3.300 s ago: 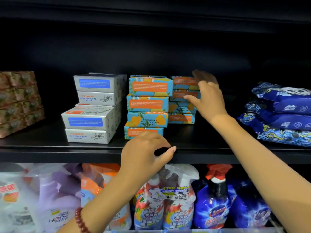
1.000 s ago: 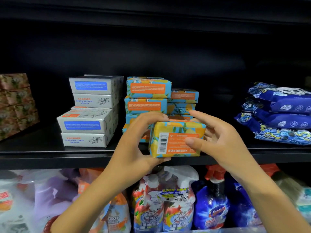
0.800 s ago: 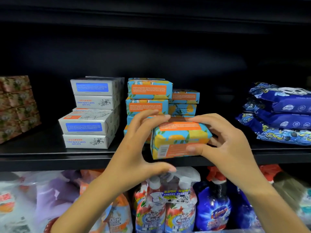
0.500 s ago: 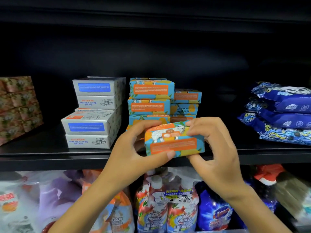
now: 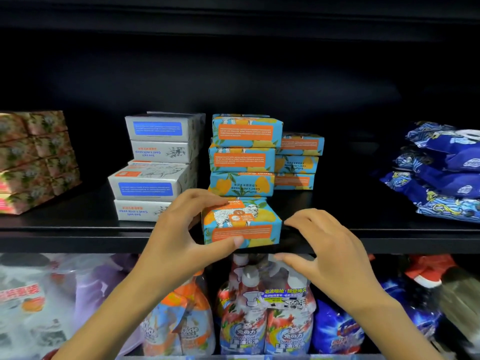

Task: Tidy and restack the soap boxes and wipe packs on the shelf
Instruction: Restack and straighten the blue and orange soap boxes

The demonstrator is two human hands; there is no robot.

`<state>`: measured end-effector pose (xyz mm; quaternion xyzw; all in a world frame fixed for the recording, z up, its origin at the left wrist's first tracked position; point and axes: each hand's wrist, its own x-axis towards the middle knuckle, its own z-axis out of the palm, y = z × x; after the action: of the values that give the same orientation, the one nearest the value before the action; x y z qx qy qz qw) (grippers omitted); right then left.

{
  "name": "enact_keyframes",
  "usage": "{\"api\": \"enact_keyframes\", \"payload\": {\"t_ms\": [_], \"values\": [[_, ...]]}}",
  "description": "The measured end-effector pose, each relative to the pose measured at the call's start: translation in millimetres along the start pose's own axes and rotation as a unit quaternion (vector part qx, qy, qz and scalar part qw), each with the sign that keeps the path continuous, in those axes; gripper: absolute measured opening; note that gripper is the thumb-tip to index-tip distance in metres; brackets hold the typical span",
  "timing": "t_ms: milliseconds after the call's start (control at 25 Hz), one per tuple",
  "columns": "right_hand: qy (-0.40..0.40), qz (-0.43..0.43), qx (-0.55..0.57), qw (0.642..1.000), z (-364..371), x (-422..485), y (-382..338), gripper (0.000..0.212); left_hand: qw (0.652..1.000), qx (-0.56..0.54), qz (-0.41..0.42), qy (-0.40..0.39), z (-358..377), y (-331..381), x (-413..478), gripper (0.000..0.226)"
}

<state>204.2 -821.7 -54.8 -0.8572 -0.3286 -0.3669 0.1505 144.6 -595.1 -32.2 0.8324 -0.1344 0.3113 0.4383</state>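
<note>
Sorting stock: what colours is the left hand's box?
The box is blue, orange and yellow; head view.

One soap box (image 5: 241, 222) is at the front edge of your shelf (image 5: 78, 229), your left hand (image 5: 179, 245) gripping it, your right hand (image 5: 330, 253) just to its right. Behind it stands the taller stack (image 5: 244, 154), with a lower stack (image 5: 298, 162) behind and right. The sea-salt boxes (image 5: 155, 167) stand left of those (two piles, one before the other); the wipe packs (image 5: 441, 172) lie far right.
</note>
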Motion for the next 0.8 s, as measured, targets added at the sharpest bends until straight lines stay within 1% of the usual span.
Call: {"api": "enact_keyframes", "payload": {"t_ms": [160, 320, 680, 800], "values": [[0.007, 0.013, 0.004, 1.000, 1.4, -1.2, -1.5, 0.047, 0.992, 0.098, 0.063, 0.040, 3.7, -0.8, -5.6, 0.040], [0.008, 0.019, 0.011, 1.000, 2.5, -2.7, -3.4, 0.046, 0.980, 0.150, 0.121, 0.049, 11.6, 1.9, -6.5, 0.041], [0.013, 0.019, 0.003, 1.000, 4.1, -3.2, -3.7, 0.045, 0.980, 0.154, 0.112, 0.059, 15.2, -2.4, 0.8, 0.044], [0.014, 0.017, 0.001, 1.000, 4.0, -3.6, -3.3, 0.045, 0.977, 0.171, 0.107, 0.062, 17.1, -7.0, 5.6, 0.045]]}}
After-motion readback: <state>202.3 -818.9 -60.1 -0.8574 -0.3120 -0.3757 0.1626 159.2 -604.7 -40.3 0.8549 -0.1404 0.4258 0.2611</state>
